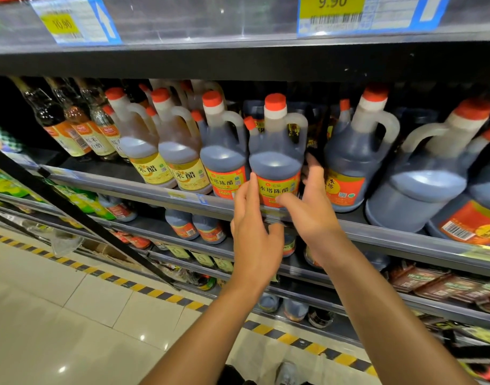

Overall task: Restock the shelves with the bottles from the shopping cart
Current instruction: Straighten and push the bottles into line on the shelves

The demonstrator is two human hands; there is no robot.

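Note:
A dark vinegar bottle (277,151) with a red cap, a side handle and an orange-yellow label stands upright at the front of the shelf (377,232). My left hand (255,234) is open, its straight fingertips touching the label's left edge. My right hand (313,201) is open too, with the thumb on the label's lower front and the fingers reaching past the bottle's right side. Neither hand curls round the bottle. The shopping cart is out of view.
Matching dark bottles (355,162) stand on both sides, with larger jugs (421,173) at the right and pale rice-vinegar bottles (149,145) at the left. The upper shelf edge (238,37) carries price tags. Lower shelves hold more bottles. A yellow-black stripe (155,293) marks the tiled floor.

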